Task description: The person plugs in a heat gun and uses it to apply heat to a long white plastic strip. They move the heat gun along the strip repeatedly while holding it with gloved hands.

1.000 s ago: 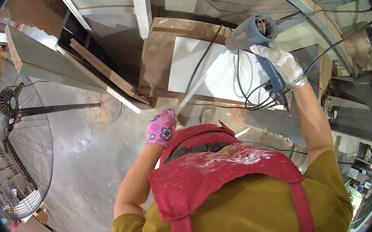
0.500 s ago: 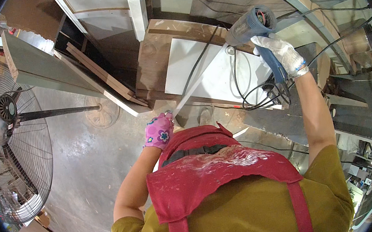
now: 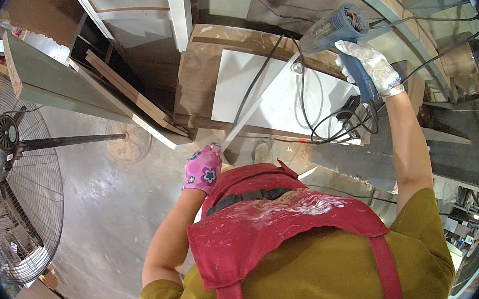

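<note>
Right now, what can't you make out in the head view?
Head view:
- Strip's near end: covered by the left hand.
- Right hand's fingers: partly hidden by the tool.
- Fan's left edge: lost in the dark rim.
- Shoe: mostly behind the apron.
- Clutter at far right: too small.

A blue, pistol-shaped tool (image 3: 326, 30) is held tilted at the upper right of the frame, its barrel's round back end showing wires inside. A narrow, straight white strip (image 3: 257, 97) slants from the centre-left up to the barrel's front end.
</note>
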Tool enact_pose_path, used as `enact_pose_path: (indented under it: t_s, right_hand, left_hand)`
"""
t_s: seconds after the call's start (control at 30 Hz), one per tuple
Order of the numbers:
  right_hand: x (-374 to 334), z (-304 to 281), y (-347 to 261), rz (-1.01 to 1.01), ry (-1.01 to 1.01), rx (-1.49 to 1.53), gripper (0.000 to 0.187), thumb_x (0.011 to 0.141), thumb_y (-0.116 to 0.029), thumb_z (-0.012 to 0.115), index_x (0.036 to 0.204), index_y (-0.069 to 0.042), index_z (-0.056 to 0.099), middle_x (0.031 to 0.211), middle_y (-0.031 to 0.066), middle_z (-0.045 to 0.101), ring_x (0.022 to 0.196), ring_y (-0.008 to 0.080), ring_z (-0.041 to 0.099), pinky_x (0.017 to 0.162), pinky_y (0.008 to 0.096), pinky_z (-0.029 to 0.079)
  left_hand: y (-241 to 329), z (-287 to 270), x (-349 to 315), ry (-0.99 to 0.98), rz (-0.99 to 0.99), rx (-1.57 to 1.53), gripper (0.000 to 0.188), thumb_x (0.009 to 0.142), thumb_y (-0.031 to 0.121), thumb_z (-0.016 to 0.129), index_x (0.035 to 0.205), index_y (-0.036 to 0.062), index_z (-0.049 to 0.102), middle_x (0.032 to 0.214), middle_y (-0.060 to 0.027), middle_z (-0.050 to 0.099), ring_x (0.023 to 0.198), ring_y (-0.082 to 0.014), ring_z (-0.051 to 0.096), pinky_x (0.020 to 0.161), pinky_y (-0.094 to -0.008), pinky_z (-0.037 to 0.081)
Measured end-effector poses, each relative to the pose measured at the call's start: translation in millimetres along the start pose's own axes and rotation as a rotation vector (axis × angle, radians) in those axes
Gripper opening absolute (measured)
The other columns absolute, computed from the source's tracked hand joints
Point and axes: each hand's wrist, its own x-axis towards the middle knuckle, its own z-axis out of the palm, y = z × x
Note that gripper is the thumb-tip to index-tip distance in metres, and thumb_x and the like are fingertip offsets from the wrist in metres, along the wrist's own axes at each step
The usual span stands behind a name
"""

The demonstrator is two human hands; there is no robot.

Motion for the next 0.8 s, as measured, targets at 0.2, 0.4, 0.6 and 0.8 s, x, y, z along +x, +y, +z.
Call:
enact_pose_path:
  t_s: [0.2, 0.4, 0.6, 0.8]
  right_hand:
    - [0, 1, -1, -0.013, -0.021, -0.025, 0.041, 0.089, -0.040, 0.070, 0.110, -0.006, 0.067, 0.085, 0.0050, 0.068, 0.064, 0.0116, 0.061, 0.056, 0.0252, 0.051]
    - [4, 8, -2, 0.019, 0.019, -0.062, 0.041, 0.084, -0.045, 0.075, 0.096, -0.006, 0.068, 0.078, 0.0051, 0.066, 0.063, 0.0129, 0.061, 0.057, 0.0269, 0.051]
    - [20, 1, -2, 0.066, -0.051, -0.045, 0.044, 0.082, -0.047, 0.076, 0.094, -0.006, 0.068, 0.077, 0.0063, 0.066, 0.063, 0.0137, 0.062, 0.057, 0.0273, 0.051]
    - [25, 1, 3, 0.072, -0.011, -0.032, 0.044, 0.081, -0.048, 0.076, 0.093, -0.007, 0.067, 0.077, 0.0064, 0.066, 0.061, 0.0146, 0.061, 0.054, 0.0274, 0.051]
  left_hand:
    - [-2, -1, 1, -0.008, 0.012, -0.034, 0.026, 0.089, 0.022, 0.056, 0.112, 0.0104, 0.058, 0.102, -0.0181, 0.063, 0.094, -0.0391, 0.064, 0.079, -0.0484, 0.052]
    - [-2, 1, 2, 0.003, 0.004, -0.008, 0.020, 0.087, 0.018, 0.059, 0.105, 0.0110, 0.058, 0.100, -0.0166, 0.063, 0.091, -0.0384, 0.064, 0.075, -0.0482, 0.053]
    - [-1, 0, 1, 0.029, 0.022, -0.019, 0.018, 0.086, 0.015, 0.059, 0.104, 0.0104, 0.058, 0.099, -0.0167, 0.063, 0.089, -0.0381, 0.065, 0.073, -0.0482, 0.053]
    - [2, -2, 1, 0.011, 0.010, 0.005, 0.017, 0.087, 0.015, 0.057, 0.103, 0.0098, 0.057, 0.099, -0.0167, 0.063, 0.089, -0.0380, 0.065, 0.073, -0.0482, 0.053]
